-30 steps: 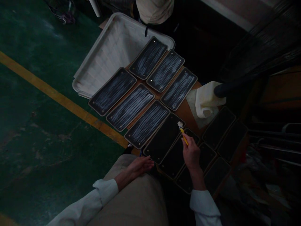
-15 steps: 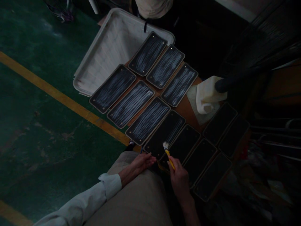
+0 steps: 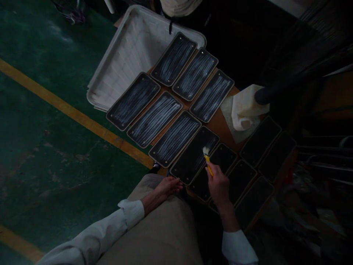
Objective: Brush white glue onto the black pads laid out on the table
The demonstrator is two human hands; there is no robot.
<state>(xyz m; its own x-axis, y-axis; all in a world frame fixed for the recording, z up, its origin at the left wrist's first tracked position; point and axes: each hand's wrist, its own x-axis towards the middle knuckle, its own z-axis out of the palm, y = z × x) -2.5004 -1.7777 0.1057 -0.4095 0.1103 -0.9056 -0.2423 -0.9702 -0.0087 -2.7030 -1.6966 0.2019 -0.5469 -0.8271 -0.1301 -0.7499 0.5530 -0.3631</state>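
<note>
My right hand [image 3: 218,184] is closed round a small yellow-handled brush [image 3: 207,159]. Its white bristles touch the right side of a dark rectangular panel [image 3: 193,156] that carries a few white streaks. My left hand [image 3: 168,184] rests with its fingers stretched out, the tips touching that panel's near corner. Several more panels coated in white streaks [image 3: 154,118] lie in rows on the brown table [image 3: 219,130] beyond it. Several plain dark panels [image 3: 259,141] lie to the right.
A white plastic tub [image 3: 121,64] stands at the table's far left. A white jug [image 3: 245,106] sits on a cloth at the right. A person in a pale hat [image 3: 180,5] is at the far end. Green floor with yellow lines [image 3: 68,110] lies left.
The brush swept from the panel's far end down to its near end, then back up toward the far end, leaving white streaks. My left hand stayed at the near corner.
</note>
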